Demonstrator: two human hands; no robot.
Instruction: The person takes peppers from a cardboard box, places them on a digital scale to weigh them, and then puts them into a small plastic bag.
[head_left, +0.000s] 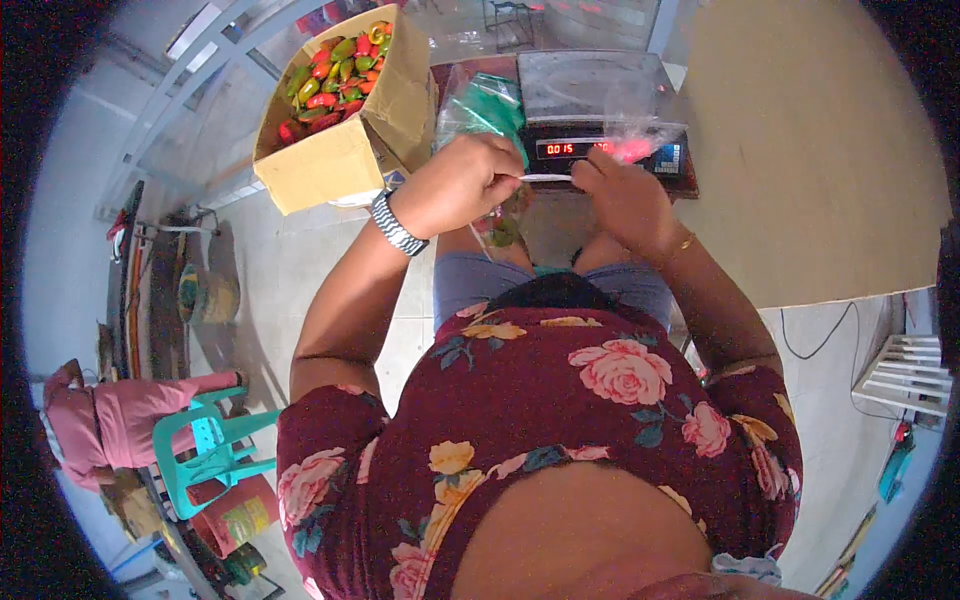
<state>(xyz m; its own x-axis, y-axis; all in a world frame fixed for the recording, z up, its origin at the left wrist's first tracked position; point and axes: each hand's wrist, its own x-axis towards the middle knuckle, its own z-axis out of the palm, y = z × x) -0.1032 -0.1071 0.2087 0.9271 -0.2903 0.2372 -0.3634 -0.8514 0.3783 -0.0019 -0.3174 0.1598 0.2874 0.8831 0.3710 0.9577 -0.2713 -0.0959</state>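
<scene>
My left hand (465, 184) pinches one end of a taut white strip (546, 178) that looks like twisted plastic. The other end is held by my right hand (626, 199). Below my left hand hangs a clear plastic bag (502, 229) with a few red and green peppers inside, partly hidden by the hand. Clear film (637, 124) stands above my right fingers; whether it belongs to the strip is unclear. Both hands are in front of a digital weighing scale (596, 82) with lit red digits. Green and clear plastic bags (487, 109) lie left of its metal platform.
A cardboard box (322, 169) of red and green peppers (337, 79) stands at the upper left. A large brown board (810, 165) extends along the right. At the lower left are a turquoise plastic chair (202, 450) and a person in pink (135, 424). A cable (817, 345) crosses the floor.
</scene>
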